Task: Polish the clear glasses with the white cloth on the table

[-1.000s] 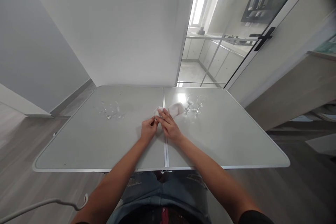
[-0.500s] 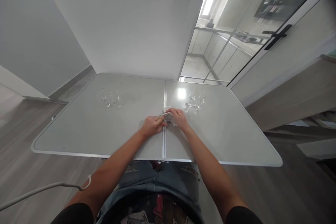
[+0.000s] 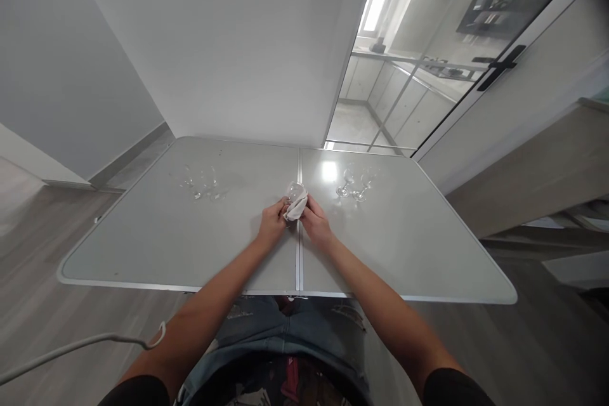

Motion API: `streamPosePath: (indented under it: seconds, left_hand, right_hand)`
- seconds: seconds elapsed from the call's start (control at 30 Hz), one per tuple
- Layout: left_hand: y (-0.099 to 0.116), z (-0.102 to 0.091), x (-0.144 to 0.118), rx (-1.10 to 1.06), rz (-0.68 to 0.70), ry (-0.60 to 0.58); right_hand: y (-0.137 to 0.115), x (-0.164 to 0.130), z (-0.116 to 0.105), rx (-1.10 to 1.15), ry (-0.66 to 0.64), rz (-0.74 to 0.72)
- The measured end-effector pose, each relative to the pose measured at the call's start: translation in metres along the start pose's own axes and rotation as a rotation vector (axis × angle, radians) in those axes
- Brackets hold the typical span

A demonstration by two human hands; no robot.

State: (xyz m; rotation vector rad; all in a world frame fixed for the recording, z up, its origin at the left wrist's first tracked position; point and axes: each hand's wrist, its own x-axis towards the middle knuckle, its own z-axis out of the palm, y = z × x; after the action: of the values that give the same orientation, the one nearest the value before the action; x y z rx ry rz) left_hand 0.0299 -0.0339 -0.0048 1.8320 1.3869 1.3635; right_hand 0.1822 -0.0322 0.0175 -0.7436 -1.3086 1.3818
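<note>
Both arms out fwd, forearms converging. L hand [image 3: 271, 229] & R hand [image 3: 314, 226] close together, fingers curled, gripping.

Glass [image 3: 295, 189] stem: hidden behind cloth [image 3: 295, 208] and hands.
Cable [image 3: 71, 347]: cut off at left edge.

glasses [image 3: 202, 184] table [image 3: 143, 247] left | held glass [image 3: 295, 190] centre | stemmed pair [image 3: 354, 183] right

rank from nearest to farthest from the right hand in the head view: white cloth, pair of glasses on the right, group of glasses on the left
From the right hand:
1. white cloth, at its fingertips, table centre.
2. pair of glasses, right half, just beyond.
3. group of glasses, far left half.
</note>
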Motion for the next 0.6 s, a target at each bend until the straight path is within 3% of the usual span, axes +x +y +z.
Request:
streamPosePath:
  seconds: [0.13,0.33,0.43,0.6]
  left_hand:
    - [-0.005,0.001,-0.002,0.127,0.089,-0.106]
    - [-0.002,-0.004,-0.009,0.395,0.186,-0.061]
    - [0.006,-0.006,-0.008,0.330,0.210,-0.069]
    - [0.017,-0.006,-0.004,0.007,0.027,0.041]
  right_hand:
    - [0.005,-0.001,-0.007,-0.183,0.004,-0.114]
    - [0.001,-0.002,-0.012,-0.438,-0.097,-0.141]
    - [0.003,0.002,-0.015,-0.436,-0.062,-0.107]
    - [0.012,0.010,-0.018,-0.218,0.071,0.011]
